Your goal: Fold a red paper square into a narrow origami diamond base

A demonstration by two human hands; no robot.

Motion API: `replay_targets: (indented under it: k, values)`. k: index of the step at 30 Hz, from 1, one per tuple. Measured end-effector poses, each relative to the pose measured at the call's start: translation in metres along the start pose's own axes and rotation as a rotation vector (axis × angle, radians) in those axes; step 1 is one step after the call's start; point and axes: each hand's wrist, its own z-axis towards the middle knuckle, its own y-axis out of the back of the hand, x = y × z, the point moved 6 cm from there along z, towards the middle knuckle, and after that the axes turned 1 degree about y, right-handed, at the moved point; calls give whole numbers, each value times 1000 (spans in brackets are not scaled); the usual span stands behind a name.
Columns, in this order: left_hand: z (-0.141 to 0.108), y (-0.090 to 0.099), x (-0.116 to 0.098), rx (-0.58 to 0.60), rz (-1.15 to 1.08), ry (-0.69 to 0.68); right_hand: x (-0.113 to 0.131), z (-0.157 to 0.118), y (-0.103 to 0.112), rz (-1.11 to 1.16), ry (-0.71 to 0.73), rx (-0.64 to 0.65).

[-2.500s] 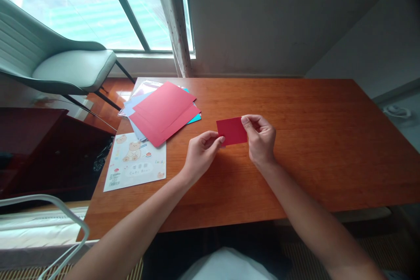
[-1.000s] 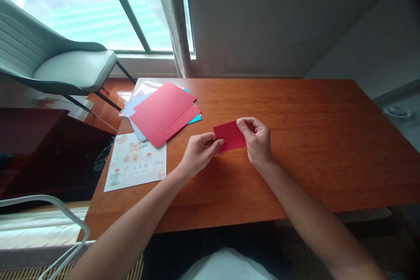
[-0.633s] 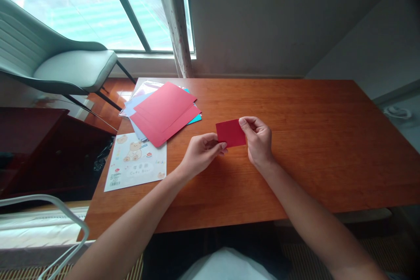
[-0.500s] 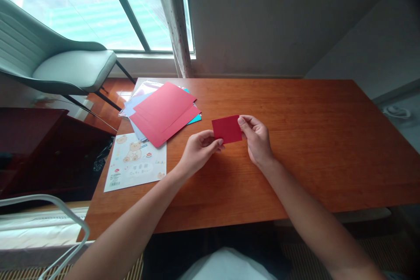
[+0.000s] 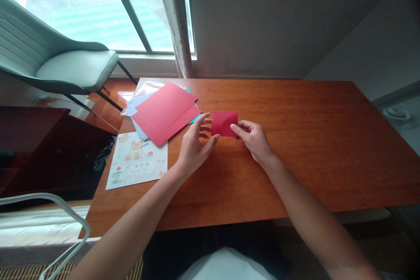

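Note:
A small red folded-looking paper (image 5: 224,122) is held up over the table in front of me. My right hand (image 5: 254,138) pinches its lower right corner, thumb on the near face. Beside its left edge, my left hand (image 5: 197,142) is open, thumb and fingers spread apart; whether a fingertip touches the paper I cannot tell. Larger red sheets (image 5: 166,113) lie fanned in a pile to the left, over blue and pale lilac sheets. Closer to me is a white sheet printed with a bear (image 5: 134,164).
The wooden table (image 5: 311,153) stretches far to the right. A pale chair (image 5: 75,68) stands beyond its left end, near the window and curtain (image 5: 173,17). A white curved metal frame (image 5: 78,218) is at the lower left, by a dark cabinet (image 5: 33,140).
My left hand has loosened from the paper and spread its fingers. My right hand has shifted its grip to the lower right corner, and the paper has turned more level, with a brighter face.

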Motion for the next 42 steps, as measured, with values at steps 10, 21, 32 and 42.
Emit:
replay_targets:
  k: [10, 21, 32, 42]
  values:
    - [1, -3, 8, 51, 20, -31, 6, -5, -10, -19, 24, 179]
    - [1, -4, 6, 79, 17, -25, 4, -5, -9, 60, 43, 194]
    - [1, -2, 11, 50, -235, 229, 9, -2, 3, 101, 114, 35]
    - [-1, 0, 4, -4, -326, 333, 5, -3, -3, 0, 101, 32]
